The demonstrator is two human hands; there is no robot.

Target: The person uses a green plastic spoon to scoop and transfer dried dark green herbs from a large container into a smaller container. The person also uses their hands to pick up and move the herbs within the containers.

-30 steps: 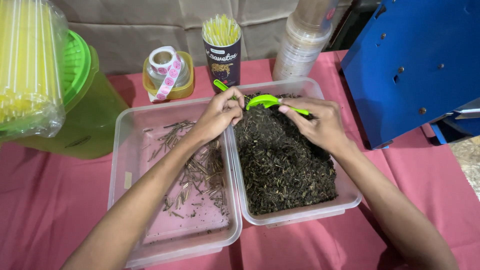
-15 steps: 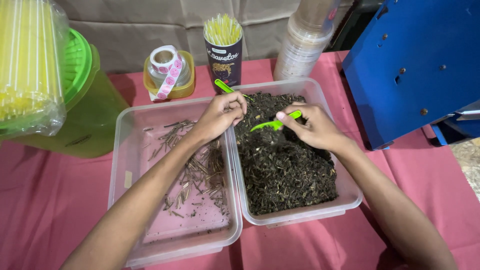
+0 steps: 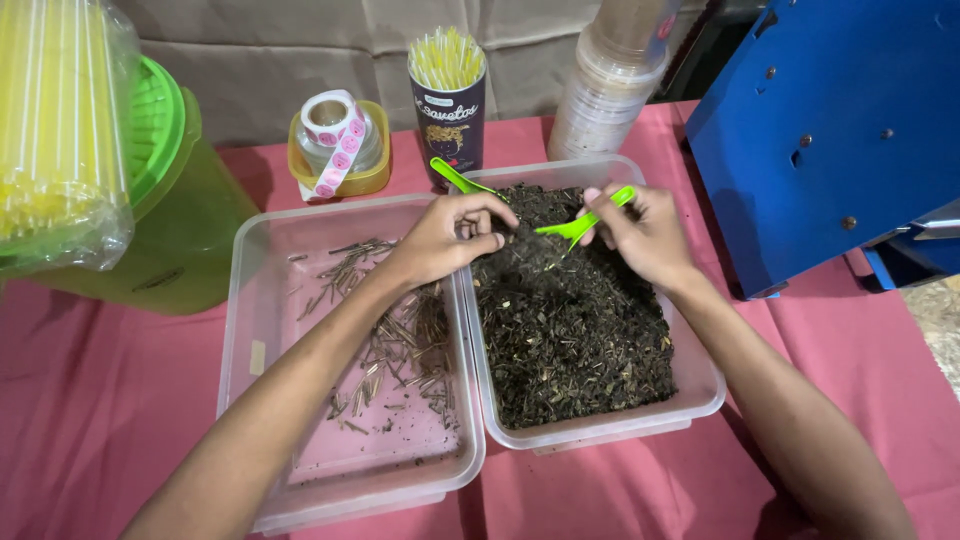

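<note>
The right hand (image 3: 645, 235) is tilting its bright green plastic tweezers (image 3: 585, 222) downward, tips now dipping toward the dark dried leaf pile (image 3: 570, 320) instead of lying level above it. The left hand (image 3: 445, 238) is curling its fingers (image 3: 482, 242) closer over that pile's left edge.

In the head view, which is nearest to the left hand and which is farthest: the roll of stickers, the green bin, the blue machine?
From the left hand:
1. Roll of stickers: nearest, behind the hand and a little to the left, on a yellow jar.
2. Green bin: next, far left on the pink cloth.
3. Blue machine: farthest, at the right edge, beyond the right hand.
</note>
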